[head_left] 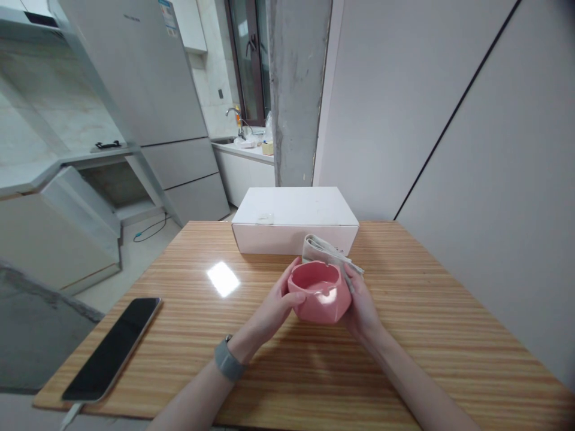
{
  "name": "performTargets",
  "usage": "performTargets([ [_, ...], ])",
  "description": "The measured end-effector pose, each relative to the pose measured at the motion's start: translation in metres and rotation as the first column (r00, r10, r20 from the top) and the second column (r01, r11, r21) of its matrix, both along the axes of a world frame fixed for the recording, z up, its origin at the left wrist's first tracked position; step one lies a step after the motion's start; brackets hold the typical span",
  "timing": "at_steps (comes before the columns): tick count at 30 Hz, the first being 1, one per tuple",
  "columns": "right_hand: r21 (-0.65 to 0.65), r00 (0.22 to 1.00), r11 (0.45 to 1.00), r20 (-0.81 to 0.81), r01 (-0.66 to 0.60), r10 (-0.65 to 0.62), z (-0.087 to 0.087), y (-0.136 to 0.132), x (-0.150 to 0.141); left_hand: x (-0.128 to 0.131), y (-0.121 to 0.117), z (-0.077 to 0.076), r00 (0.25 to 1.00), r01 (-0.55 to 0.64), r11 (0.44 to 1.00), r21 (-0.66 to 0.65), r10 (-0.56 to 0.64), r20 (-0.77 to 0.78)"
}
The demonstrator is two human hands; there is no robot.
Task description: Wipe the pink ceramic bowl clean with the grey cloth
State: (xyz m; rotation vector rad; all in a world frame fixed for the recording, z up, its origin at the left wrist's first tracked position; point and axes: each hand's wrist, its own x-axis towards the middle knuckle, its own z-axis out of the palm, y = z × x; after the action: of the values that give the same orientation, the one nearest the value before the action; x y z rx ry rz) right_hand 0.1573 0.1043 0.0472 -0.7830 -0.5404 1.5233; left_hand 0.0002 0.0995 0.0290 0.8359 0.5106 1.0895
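Note:
A pink faceted ashtray (320, 293) is held above the wooden table (404, 335) between both hands. My left hand (276, 305) wraps its left side, fingers closed round the rim. On the right side, my right hand (362, 305) grips a folded grey-white cloth (326, 250), which lies against the ashtray's far right rim. A grey watch band (228, 361) is on my left wrist.
A closed white box (294, 218) stands just behind the hands at the table's far edge. A dark phone (112, 349) with a cable lies at the front left corner. Beyond the table are a fridge (148, 96), a counter and a sink with a tap (236, 120).

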Motion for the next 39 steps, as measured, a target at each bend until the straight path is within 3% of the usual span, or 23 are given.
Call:
performTargets([
  [8, 0.014, 0.994, 0.996, 0.054, -0.091, 0.090, -0.007, -0.004, -0.006, 0.000, 0.008, -0.001, 0.971, -0.226, 0.973, -0.044, 0.221, -0.096],
  [14, 0.072, 0.984, 0.997, 0.172, 0.022, -0.034, -0.012, -0.004, -0.014, 0.002, 0.010, -0.005, 0.911, -0.401, 0.913, -0.077, 0.389, -0.136],
  [16, 0.080, 0.983, 0.996, 0.181, 0.031, -0.045, -0.013, -0.004, -0.014, 0.002, 0.011, -0.004, 0.925, -0.374, 0.922, -0.095, 0.364, -0.113],
  [20, 0.077, 0.989, 0.996, 0.145, -0.049, 0.037, -0.008, -0.003, -0.007, -0.001, 0.012, -0.001, 0.983, -0.179, 0.971, -0.161, 0.184, 0.014],
  [22, 0.082, 0.991, 0.993, 0.113, -0.083, 0.074, -0.004, -0.002, -0.002, -0.003, 0.011, -0.001, 0.990, -0.139, 0.980, -0.139, 0.143, 0.018],
  [28, -0.005, 0.999, 0.999, -0.010, -0.034, 0.034, 0.003, -0.002, -0.001, -0.002, 0.008, -0.006, 0.980, -0.179, 0.982, 0.064, 0.183, -0.079],
  [31, -0.013, 0.998, 0.998, -0.041, -0.057, 0.056, 0.001, -0.004, -0.003, -0.002, 0.005, -0.005, 0.981, -0.174, 0.984, 0.041, 0.177, -0.076],
  [36, 0.041, 0.997, 0.996, 0.016, -0.078, 0.078, -0.004, -0.003, -0.002, -0.003, -0.001, 0.001, 1.000, -0.019, 1.000, 0.008, 0.019, -0.023],
  [39, 0.050, 0.997, 0.998, 0.059, -0.049, 0.046, -0.007, -0.002, 0.000, 0.000, -0.001, 0.002, 0.995, -0.083, 0.996, 0.019, 0.083, -0.052],
])
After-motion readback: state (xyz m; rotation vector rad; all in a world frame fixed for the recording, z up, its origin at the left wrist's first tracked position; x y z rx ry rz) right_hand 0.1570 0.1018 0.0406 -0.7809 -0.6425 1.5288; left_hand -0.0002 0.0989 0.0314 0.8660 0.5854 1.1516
